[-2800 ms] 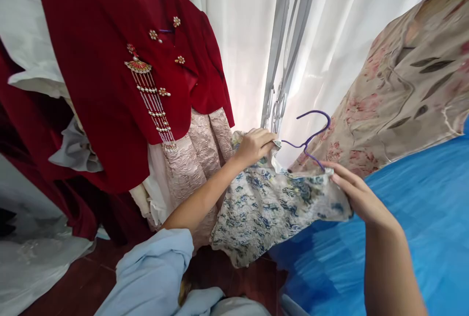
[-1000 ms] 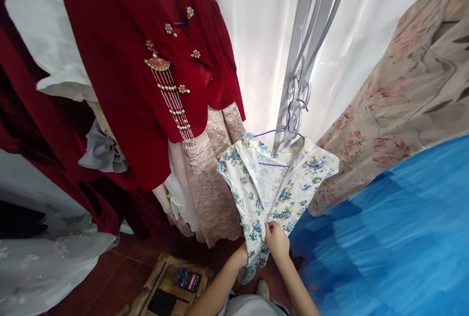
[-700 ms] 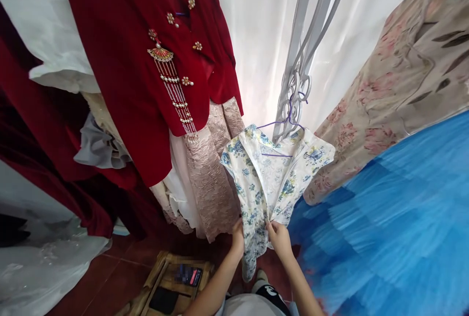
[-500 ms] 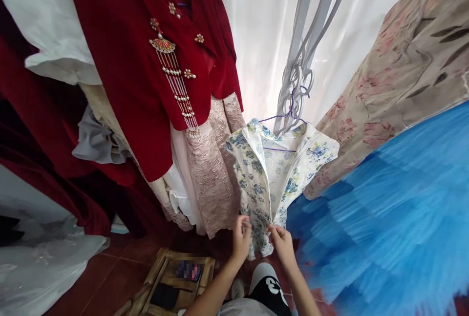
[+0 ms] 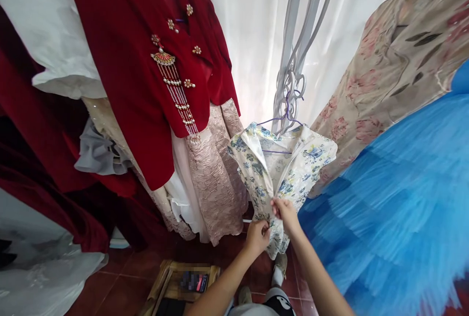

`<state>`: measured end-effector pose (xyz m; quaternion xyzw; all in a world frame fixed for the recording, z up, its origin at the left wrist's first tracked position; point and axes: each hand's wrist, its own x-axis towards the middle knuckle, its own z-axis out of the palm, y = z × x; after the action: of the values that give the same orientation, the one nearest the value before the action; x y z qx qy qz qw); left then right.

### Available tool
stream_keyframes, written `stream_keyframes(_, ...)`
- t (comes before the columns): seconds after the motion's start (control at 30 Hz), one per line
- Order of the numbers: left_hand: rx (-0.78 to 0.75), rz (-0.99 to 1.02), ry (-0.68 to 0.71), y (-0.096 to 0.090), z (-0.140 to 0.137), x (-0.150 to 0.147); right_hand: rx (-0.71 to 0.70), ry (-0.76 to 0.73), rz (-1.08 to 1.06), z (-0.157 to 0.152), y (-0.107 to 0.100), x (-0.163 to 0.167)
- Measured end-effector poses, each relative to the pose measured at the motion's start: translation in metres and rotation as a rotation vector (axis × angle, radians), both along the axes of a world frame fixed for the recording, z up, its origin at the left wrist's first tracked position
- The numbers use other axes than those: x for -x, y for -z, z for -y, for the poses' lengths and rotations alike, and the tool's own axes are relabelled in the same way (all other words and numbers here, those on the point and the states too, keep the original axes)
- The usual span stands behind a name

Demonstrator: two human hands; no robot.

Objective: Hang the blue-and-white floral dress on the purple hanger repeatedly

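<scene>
A white dress with blue flowers [image 5: 256, 172] hangs by its shoulders on a thin purple hanger [image 5: 271, 120], its front parted in a V. My right hand [image 5: 287, 214] pinches the dress at the bottom of that V. Whether a zip pull is between its fingertips, I cannot tell. Just below and to the left, my left hand [image 5: 257, 236] has its fingers curled closed on the cloth near the waist. The two edges lie together by my hands, and the lower skirt hangs free.
To the left hang a red jacket [image 5: 146, 91] with beaded brooches and a pink brocade skirt [image 5: 214, 179]. A blue tulle dress [image 5: 384, 194] spreads at the right, below a beige floral dress [image 5: 370, 86]. Behind stands a grey metal rack [image 5: 289, 37]. A wooden stool [image 5: 166, 282] is on the tiled floor [image 5: 110, 282].
My right hand has slid up along the dress opening, and the V is now shorter. My left hand has moved right, from the dress's side edge to its middle.
</scene>
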<state>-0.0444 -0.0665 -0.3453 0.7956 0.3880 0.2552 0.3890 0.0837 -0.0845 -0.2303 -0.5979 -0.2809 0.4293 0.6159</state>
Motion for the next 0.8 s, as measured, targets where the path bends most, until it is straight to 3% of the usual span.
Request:
stream_keyframes(0.17,0.077,-0.130,0.029,-0.011,-0.005,-0.009,-0.292,0.030,0.032,-0.072,-0.114,-0.045)
stream_keyframes(0.27,0.096,-0.156,0.036,-0.007,-0.001,-0.014,-0.406,0.093,0.056,-0.104,-0.164,-0.060)
stream_keyframes(0.4,0.154,-0.129,0.068,-0.001,-0.009,-0.012,-0.476,0.120,0.044,-0.114,-0.186,-0.063)
stream_keyframes(0.47,0.098,-0.059,0.063,-0.019,-0.025,-0.010,-0.502,0.092,0.062,-0.109,-0.184,-0.062)
stream_keyframes(0.5,0.030,0.011,0.048,-0.037,-0.036,-0.010,-0.511,0.080,0.074,-0.105,-0.182,-0.062)
stream_keyframes(0.57,-0.186,0.222,-0.004,-0.091,-0.061,-0.013,-0.524,0.068,0.101,-0.099,-0.177,-0.061)
stream_keyframes(0.67,-0.562,0.405,-0.032,-0.200,-0.097,-0.031,-0.548,0.061,0.148,-0.093,-0.172,-0.061)
stream_keyframes(0.73,-0.759,0.351,0.052,-0.267,-0.117,-0.049,-0.585,0.062,0.198,-0.091,-0.169,-0.062)
stream_keyframes(0.8,-0.805,0.213,0.174,-0.317,-0.133,-0.068,-0.624,0.069,0.265,-0.090,-0.167,-0.065)
